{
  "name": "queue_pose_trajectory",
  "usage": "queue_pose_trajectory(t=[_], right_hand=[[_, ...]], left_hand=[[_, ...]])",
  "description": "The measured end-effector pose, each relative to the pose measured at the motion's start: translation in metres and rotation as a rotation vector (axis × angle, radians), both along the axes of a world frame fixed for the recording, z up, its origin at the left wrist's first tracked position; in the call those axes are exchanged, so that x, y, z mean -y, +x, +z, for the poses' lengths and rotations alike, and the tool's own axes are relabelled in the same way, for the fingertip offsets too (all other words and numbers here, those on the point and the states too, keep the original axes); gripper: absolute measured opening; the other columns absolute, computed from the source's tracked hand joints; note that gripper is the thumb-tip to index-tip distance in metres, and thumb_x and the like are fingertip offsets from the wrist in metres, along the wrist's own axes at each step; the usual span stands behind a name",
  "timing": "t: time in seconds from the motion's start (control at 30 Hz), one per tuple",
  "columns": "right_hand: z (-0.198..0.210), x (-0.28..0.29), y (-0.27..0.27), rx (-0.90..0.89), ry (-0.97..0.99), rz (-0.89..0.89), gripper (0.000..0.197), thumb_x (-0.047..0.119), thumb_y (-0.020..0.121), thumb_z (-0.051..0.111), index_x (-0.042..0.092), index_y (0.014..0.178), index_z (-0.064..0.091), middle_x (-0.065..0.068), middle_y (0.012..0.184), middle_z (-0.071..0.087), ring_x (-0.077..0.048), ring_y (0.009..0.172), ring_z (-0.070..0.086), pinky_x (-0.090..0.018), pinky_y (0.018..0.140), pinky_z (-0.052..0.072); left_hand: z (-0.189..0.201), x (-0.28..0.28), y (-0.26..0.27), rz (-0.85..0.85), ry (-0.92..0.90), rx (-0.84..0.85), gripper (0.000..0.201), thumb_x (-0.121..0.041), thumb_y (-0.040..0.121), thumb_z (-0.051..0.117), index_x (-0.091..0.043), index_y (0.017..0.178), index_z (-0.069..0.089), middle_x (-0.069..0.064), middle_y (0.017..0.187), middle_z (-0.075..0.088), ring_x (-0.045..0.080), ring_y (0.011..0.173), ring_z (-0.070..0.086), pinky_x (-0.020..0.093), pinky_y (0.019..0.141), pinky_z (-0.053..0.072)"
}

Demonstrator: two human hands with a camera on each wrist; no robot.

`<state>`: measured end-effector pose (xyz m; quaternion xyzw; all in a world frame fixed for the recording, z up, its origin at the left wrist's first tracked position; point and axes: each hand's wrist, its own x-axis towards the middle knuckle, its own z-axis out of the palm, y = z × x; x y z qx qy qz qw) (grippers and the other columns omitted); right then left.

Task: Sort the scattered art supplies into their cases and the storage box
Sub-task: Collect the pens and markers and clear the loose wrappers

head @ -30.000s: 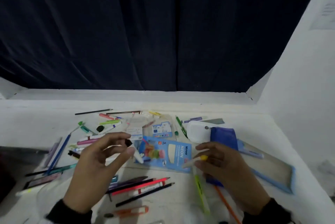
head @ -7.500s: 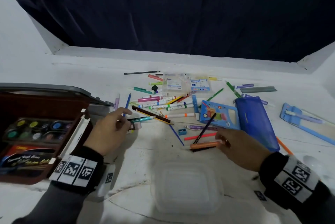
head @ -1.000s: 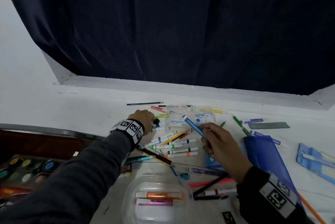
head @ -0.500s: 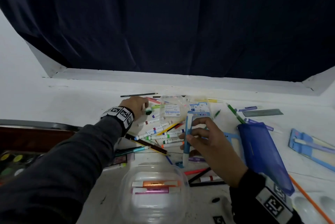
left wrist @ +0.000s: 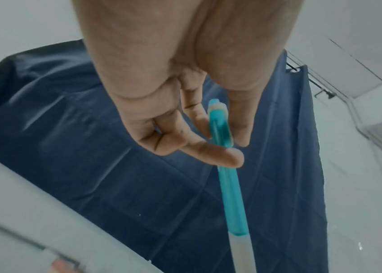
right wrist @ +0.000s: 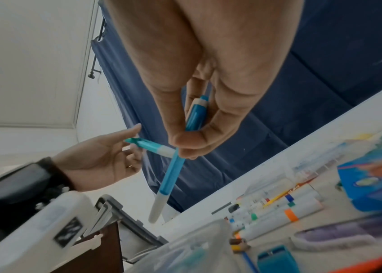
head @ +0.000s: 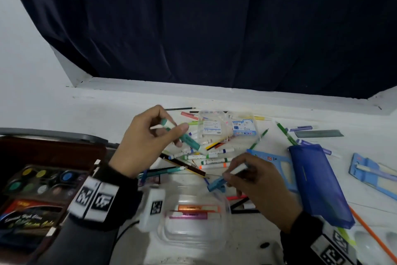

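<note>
My left hand (head: 171, 130) is raised above the marker pile and pinches a teal highlighter (head: 189, 140) between thumb and fingers; the left wrist view shows the same highlighter (left wrist: 227, 184) pointing away from the palm. My right hand (head: 231, 175) grips a blue highlighter (head: 217, 183) with its blue end down, just above the back rim of the clear storage box (head: 193, 234). An orange highlighter (head: 197, 208) and a pink one (head: 189, 215) lie inside the box. In the right wrist view, the blue highlighter (right wrist: 173, 171) hangs tilted over the box (right wrist: 185, 249).
An open paint set case (head: 43, 181) sits at the left. Loose markers (head: 214, 159) and a clear marker case (head: 227, 127) lie behind the box. A blue pouch (head: 315, 181), a blue tray (head: 373, 174) and an orange pencil (head: 371, 234) are on the right.
My left hand has lifted off the marker pile with the teal highlighter and drawn back. My right hand has brought the blue highlighter down and nearer to the clear box.
</note>
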<state>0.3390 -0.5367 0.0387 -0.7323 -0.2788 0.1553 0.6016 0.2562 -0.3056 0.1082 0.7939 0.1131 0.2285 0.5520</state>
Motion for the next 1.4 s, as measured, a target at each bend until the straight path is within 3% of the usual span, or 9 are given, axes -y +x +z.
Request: queue_pose_trajectory(t=[0.2, 0.33, 0.4, 0.53, 0.67, 0.87, 1.03, 1.2, 1.4], right_hand=[[-0.016, 0.01, -0.011, -0.118, -0.073, 0.047, 0.009, 0.001, 0.082, 0.075, 0.01, 0.082, 0.072, -0.008, 0.081, 0.074, -0.023, 0.074, 0.075, -0.034, 0.07, 0.061], [-0.022, 0.014, -0.018, -0.064, -0.144, 0.16, 0.02, -0.001, 0.086, 0.071, 0.018, 0.087, 0.075, 0.003, 0.091, 0.068, -0.022, 0.083, 0.075, -0.038, 0.078, 0.061], [-0.023, 0.014, -0.021, -0.03, -0.203, 0.205, 0.019, 0.002, 0.087, 0.07, 0.02, 0.09, 0.074, 0.004, 0.092, 0.069, -0.017, 0.084, 0.075, -0.036, 0.079, 0.061], [-0.021, 0.014, -0.027, 0.32, -0.365, 0.221, 0.015, 0.018, 0.086, 0.073, 0.03, 0.094, 0.073, 0.026, 0.083, 0.063, -0.003, 0.081, 0.065, -0.016, 0.073, 0.053], [-0.021, 0.012, -0.033, 0.532, -0.519, 0.295, 0.011, 0.033, 0.091, 0.064, 0.032, 0.1, 0.07, 0.018, 0.09, 0.065, -0.005, 0.086, 0.056, -0.023, 0.079, 0.048], [-0.021, -0.004, -0.034, 0.648, -0.616, 0.362, 0.019, 0.03, 0.094, 0.059, 0.029, 0.108, 0.071, 0.008, 0.104, 0.069, -0.013, 0.1, 0.057, -0.027, 0.086, 0.038], [-0.024, -0.018, -0.035, 0.763, -0.732, 0.456, 0.022, 0.03, 0.093, 0.057, 0.029, 0.108, 0.073, 0.006, 0.101, 0.07, -0.017, 0.096, 0.059, -0.036, 0.09, 0.039], [-0.031, -0.025, -0.04, 0.786, -0.81, 0.466, 0.027, 0.027, 0.094, 0.052, 0.031, 0.11, 0.073, 0.008, 0.103, 0.063, -0.014, 0.096, 0.057, -0.034, 0.09, 0.028], [-0.036, -0.029, -0.043, 0.779, -0.877, 0.485, 0.027, 0.026, 0.092, 0.051, 0.028, 0.107, 0.074, 0.008, 0.102, 0.061, -0.014, 0.095, 0.055, -0.036, 0.095, 0.03]], left_hand=[[-0.045, 0.011, -0.062, -0.01, -0.19, 0.004, 0.023, -0.006, 0.08, 0.072, 0.006, 0.083, 0.052, 0.006, 0.075, 0.064, 0.033, 0.062, 0.073, 0.019, 0.053, 0.048], [-0.07, 0.008, -0.09, -0.089, -0.1, -0.136, 0.028, -0.022, 0.079, 0.083, -0.001, 0.08, 0.065, 0.009, 0.079, 0.071, 0.027, 0.072, 0.074, 0.026, 0.058, 0.051], [-0.073, 0.004, -0.1, -0.135, 0.03, -0.265, 0.027, -0.036, 0.074, 0.087, -0.015, 0.085, 0.073, 0.008, 0.084, 0.072, 0.025, 0.074, 0.07, 0.03, 0.061, 0.047], [-0.071, -0.002, -0.109, -0.239, 0.18, -0.439, 0.017, -0.032, 0.078, 0.082, -0.034, 0.094, 0.074, -0.003, 0.085, 0.07, 0.017, 0.069, 0.065, 0.03, 0.069, 0.051], [-0.076, -0.004, -0.106, -0.238, 0.594, -0.491, 0.014, -0.039, 0.082, 0.078, -0.043, 0.095, 0.074, -0.025, 0.083, 0.066, -0.005, 0.079, 0.058, 0.008, 0.07, 0.04], [-0.087, 0.003, -0.088, -0.332, 0.703, -0.465, 0.017, -0.038, 0.082, 0.078, -0.036, 0.098, 0.078, -0.02, 0.094, 0.063, -0.006, 0.086, 0.054, 0.004, 0.075, 0.033], [-0.097, 0.016, -0.074, -0.344, 0.786, -0.484, 0.01, -0.031, 0.081, 0.078, -0.028, 0.091, 0.079, -0.01, 0.088, 0.066, 0.008, 0.084, 0.06, 0.015, 0.073, 0.035], [-0.1, 0.021, -0.066, -0.35, 0.89, -0.511, 0.01, -0.03, 0.078, 0.079, -0.029, 0.087, 0.078, -0.011, 0.088, 0.073, 0.008, 0.081, 0.065, 0.017, 0.077, 0.04], [-0.105, 0.021, -0.062, -0.311, 0.937, -0.568, 0.016, -0.036, 0.079, 0.077, -0.031, 0.095, 0.076, -0.014, 0.099, 0.073, 0.01, 0.097, 0.062, 0.017, 0.082, 0.034]])
